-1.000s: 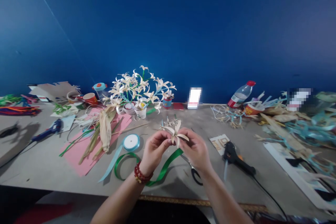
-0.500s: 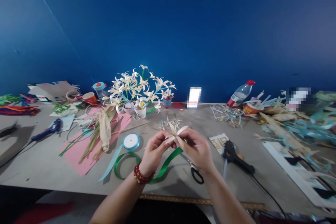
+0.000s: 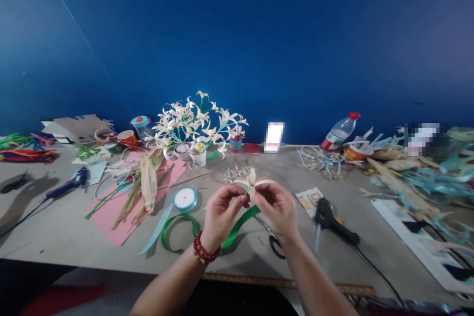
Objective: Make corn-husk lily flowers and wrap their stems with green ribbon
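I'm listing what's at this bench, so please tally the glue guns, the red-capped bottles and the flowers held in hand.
Glue guns: 2, a blue glue gun and a black glue gun
Red-capped bottle: 1
Pale flower between left hand and right hand: 1
Total: 4
Not counted: dark object at far left, too blurred to identify.

The left hand (image 3: 225,210) and right hand (image 3: 277,210) hold a pale flower (image 3: 252,188) above the tabletop (image 3: 122,258). Scissors (image 3: 275,245) lie below the right hand. A green ribbon (image 3: 240,228) curls near the left wrist; a black glue gun (image 3: 335,226) lies farther right.
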The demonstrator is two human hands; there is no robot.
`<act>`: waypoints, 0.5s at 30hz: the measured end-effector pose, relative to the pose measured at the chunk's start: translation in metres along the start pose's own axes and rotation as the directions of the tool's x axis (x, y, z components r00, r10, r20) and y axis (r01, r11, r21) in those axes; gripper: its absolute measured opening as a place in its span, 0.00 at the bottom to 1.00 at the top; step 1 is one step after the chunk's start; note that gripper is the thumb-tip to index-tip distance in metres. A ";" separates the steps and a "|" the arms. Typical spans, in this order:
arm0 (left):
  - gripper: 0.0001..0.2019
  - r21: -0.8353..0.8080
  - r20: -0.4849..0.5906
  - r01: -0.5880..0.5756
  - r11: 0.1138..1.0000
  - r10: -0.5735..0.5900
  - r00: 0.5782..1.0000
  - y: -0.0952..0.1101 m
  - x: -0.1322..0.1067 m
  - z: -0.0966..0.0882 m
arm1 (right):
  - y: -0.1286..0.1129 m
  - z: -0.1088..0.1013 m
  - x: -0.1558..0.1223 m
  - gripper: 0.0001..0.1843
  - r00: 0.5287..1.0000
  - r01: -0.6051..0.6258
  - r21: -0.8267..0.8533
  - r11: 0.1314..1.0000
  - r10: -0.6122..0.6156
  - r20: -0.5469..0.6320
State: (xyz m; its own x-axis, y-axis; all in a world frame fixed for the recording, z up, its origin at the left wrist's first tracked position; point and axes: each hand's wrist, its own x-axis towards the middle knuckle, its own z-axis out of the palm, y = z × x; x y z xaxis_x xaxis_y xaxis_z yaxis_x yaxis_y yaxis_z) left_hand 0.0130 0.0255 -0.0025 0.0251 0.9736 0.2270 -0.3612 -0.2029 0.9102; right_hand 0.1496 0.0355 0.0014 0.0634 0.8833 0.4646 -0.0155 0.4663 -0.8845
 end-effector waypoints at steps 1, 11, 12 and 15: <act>0.09 -0.002 0.005 -0.003 1.000 0.003 1.000 0.000 0.000 0.000 | -0.001 0.001 0.000 0.05 1.000 0.001 0.001 1.000 -0.001 0.002; 0.08 -0.245 0.116 0.125 0.961 -0.099 0.988 -0.006 -0.001 0.000 | -0.008 0.000 -0.003 0.05 0.995 -0.073 0.099 0.992 0.066 0.078; 0.08 -0.264 0.139 0.150 0.953 -0.117 0.983 -0.006 -0.002 0.000 | -0.007 -0.001 -0.004 0.05 0.996 -0.062 0.074 0.995 0.057 0.073; 0.07 -0.287 0.170 0.199 0.937 -0.154 0.973 -0.005 -0.002 0.001 | -0.002 -0.004 -0.004 0.03 0.998 -0.030 -0.016 0.999 0.031 0.060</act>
State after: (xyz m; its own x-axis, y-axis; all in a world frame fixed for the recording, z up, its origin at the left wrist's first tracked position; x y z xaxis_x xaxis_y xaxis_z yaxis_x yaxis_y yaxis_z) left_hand 0.0153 0.0244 -0.0073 0.2389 0.9609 0.1397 -0.6010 0.0333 0.7986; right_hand 0.1531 0.0310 0.0018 0.0025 0.8987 0.4385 -0.0016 0.4385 -0.8987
